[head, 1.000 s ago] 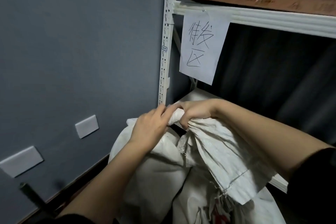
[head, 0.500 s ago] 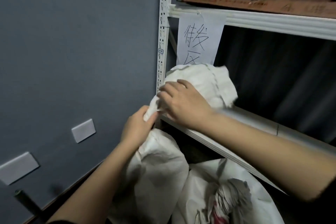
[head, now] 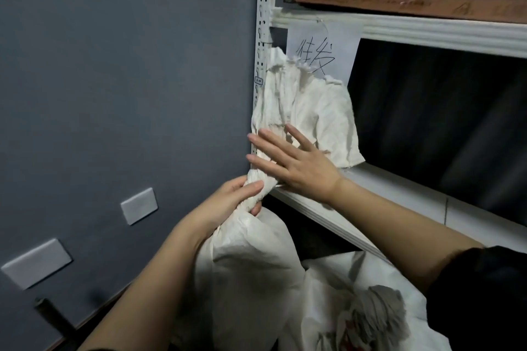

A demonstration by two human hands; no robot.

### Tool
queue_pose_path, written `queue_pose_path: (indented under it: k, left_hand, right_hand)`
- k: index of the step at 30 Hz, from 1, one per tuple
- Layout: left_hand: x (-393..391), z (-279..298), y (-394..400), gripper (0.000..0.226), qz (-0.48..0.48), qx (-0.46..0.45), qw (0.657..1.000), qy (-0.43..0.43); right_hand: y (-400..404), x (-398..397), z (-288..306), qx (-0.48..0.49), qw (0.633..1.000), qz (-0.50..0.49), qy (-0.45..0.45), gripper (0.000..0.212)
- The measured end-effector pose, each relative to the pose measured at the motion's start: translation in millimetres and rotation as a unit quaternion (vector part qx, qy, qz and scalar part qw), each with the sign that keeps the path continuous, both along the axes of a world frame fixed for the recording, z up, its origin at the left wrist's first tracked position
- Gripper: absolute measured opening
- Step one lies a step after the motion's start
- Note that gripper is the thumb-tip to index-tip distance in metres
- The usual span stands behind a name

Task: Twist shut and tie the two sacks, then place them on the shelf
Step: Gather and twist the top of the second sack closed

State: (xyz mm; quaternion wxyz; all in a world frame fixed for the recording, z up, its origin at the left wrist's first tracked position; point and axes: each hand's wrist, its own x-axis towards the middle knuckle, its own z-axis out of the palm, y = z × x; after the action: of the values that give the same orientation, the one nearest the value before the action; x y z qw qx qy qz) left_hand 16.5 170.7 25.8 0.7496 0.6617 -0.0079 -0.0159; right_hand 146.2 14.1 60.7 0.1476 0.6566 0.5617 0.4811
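Sack nearest me is white woven plastic, bulging below a twisted neck, with its loose top fabric fanned upward against the white shelf upright and covering the lower part of the handwritten paper sign. Second sack sits lower right, below the shelf board, its mouth bunched into a grey crumpled tuft with some red print beside it. Versus half a second ago: my right hand had curled fingers on the fabric, now they lie straight and spread, flat on it; the loose top stands taller and flatter. My left hand grips the twisted neck as before, fingers and thumb wrapped round it. Hands are close, right one just above left, both touching the same sack at the front edge of the shelf board. Sack body hangs below my left hand, in front of the shelf, beside the grey wall.
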Motion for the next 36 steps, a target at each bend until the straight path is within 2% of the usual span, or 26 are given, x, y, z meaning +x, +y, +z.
queue_pose_path:
  k: [3,5,6,8,9,10,12,13,14,16,18,19,22,26,27,29,30,31,32,34,35,36]
  left_hand:
    - [-1,8,1,0.015,-0.014,0.116,0.993,-0.008]
    - [1,9,-1,0.007,0.014,0.187,0.982,-0.017]
    - [3,8,-2,0.019,0.038,0.227,0.973,-0.031]
    - [7,4,-3,0.038,0.093,0.331,0.937,-0.055]
    - [8,3,-4,0.040,0.125,0.395,0.908,-0.058]
    - [8,2,-5,0.039,0.159,0.465,0.869,-0.058]
    - [11,-2,-7,0.037,0.228,0.587,0.773,-0.075]
    - [13,-5,-8,0.037,0.254,0.621,0.735,-0.096]
    - [14,-7,-8,0.039,0.271,0.640,0.709,-0.121]
    - [12,-10,-5,0.052,0.292,0.670,0.655,-0.190]
    - [10,-14,-3,0.067,0.320,0.686,0.603,-0.252]
    - [9,-16,-4,0.070,0.322,0.693,0.585,-0.272]
    - [10,-19,-8,0.070,0.310,0.703,0.557,-0.315]
    - [10,-15,-12,0.049,0.322,0.692,0.561,-0.321]
    - [11,-15,-12,0.046,0.326,0.693,0.560,-0.316]
    - [12,-16,-10,0.048,0.323,0.692,0.576,-0.292]
    - [13,-16,-10,0.050,0.324,0.687,0.589,-0.278]
    - [14,-17,-10,0.051,0.326,0.683,0.597,-0.269]
    - [14,-14,-12,0.051,0.324,0.680,0.609,-0.248]
    - [14,-8,-13,0.050,0.311,0.670,0.653,-0.170]
    - [15,-9,-10,0.048,0.307,0.655,0.681,-0.118]
    - [16,-9,-7,0.046,0.306,0.639,0.702,-0.071]
  right_hand:
    - [6,7,8,0.020,0.999,0.045,-0.013,0.043]
    - [7,12,14,0.026,0.997,0.067,-0.028,0.032]
    - [8,14,19,0.018,0.998,0.062,-0.022,0.027]
    - [10,13,29,-0.036,0.998,0.030,0.040,0.010]
    - [11,9,34,-0.073,0.993,-0.007,0.097,0.010]
    - [10,4,38,-0.112,0.978,-0.065,0.162,0.019]
    - [10,-10,44,-0.142,0.918,-0.191,0.317,0.027]
    - [9,-15,45,-0.139,0.878,-0.215,0.404,0.022]
    - [9,-18,45,-0.134,0.829,-0.212,0.499,0.016]
    - [7,-21,43,-0.122,0.705,-0.173,0.676,0.015]
    - [2,-20,38,-0.116,0.595,-0.161,0.779,0.009]
    - [0,-19,35,-0.122,0.570,-0.169,0.795,0.009]
    - [0,-13,29,-0.130,0.553,-0.194,0.800,0.022]
    - [5,-18,30,-0.127,0.548,-0.199,0.802,0.068]
    - [4,-20,30,-0.127,0.533,-0.194,0.814,0.067]
    - [2,-23,34,-0.128,0.495,-0.186,0.839,0.045]
    - [1,-25,38,-0.132,0.491,-0.188,0.840,0.039]
    - [0,-25,43,-0.136,0.512,-0.203,0.824,0.041]
    - [1,-24,48,-0.135,0.554,-0.225,0.790,0.048]
    - [5,-24,64,-0.112,0.686,-0.265,0.668,0.060]
    - [8,-25,71,-0.085,0.750,-0.264,0.600,0.060]
    - [9,-30,78,-0.043,0.799,-0.242,0.549,0.055]
